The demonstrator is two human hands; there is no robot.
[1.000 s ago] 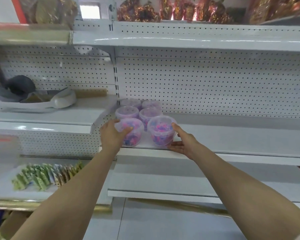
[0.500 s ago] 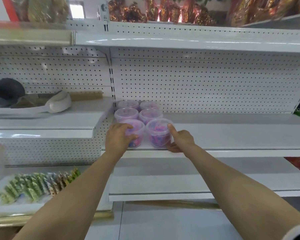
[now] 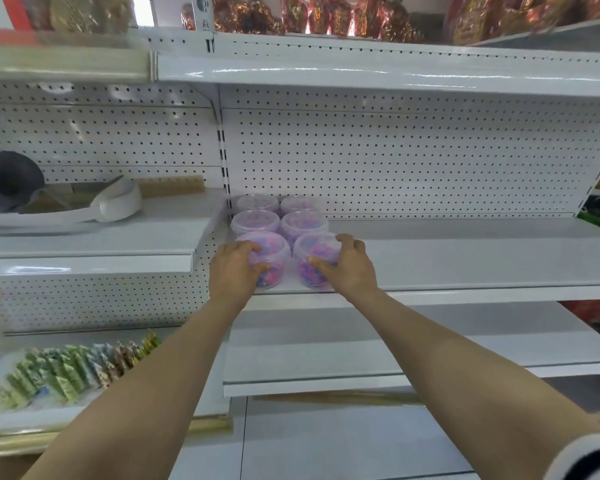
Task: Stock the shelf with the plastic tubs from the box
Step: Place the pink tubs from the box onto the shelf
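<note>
Several clear plastic tubs with pink and blue contents stand in two columns at the left end of the white middle shelf point(image 3: 465, 261). My left hand point(image 3: 234, 270) wraps the front left tub point(image 3: 274, 251), which stands on the shelf. My right hand point(image 3: 349, 268) grips the front right tub point(image 3: 314, 252) from its right side, thumb across its front. Behind them stand the middle tubs point(image 3: 255, 220) and the back tubs point(image 3: 298, 204) against the pegboard. The box is out of view.
A lower white shelf point(image 3: 361, 348) juts out beneath the hands. To the left, a shelf holds white headphones point(image 3: 118, 204) and a dark cap point(image 3: 9, 178); green folded packets point(image 3: 70, 372) lie below. Shiny red-gold packages point(image 3: 326, 15) fill the top shelf.
Both hands have closed further around the two front tubs and nudged them back against the row behind. The camera has shifted slightly rightward.
</note>
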